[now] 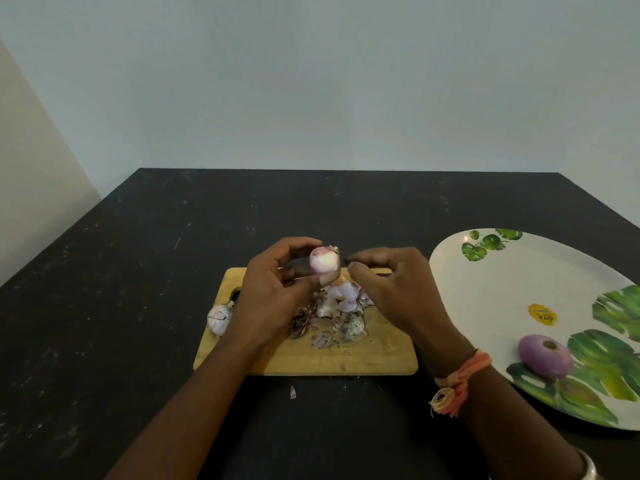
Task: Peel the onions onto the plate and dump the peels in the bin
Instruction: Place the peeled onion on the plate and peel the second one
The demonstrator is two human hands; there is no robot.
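Beside the plate [502,289], above the board [381,355], the onion [323,261] is being gripped by the left hand [273,292] while the right hand [391,282] is being curled at its tip (pinching skin? can't tell), so skin's best being stripped downward tbh.

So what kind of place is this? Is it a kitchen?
Probably a home kitchen, though little of the room shows. A wooden cutting board carries a pile of onion peels, a leaf-patterned plate holds a peeled onion, and the left hand holds a small onion above the board.
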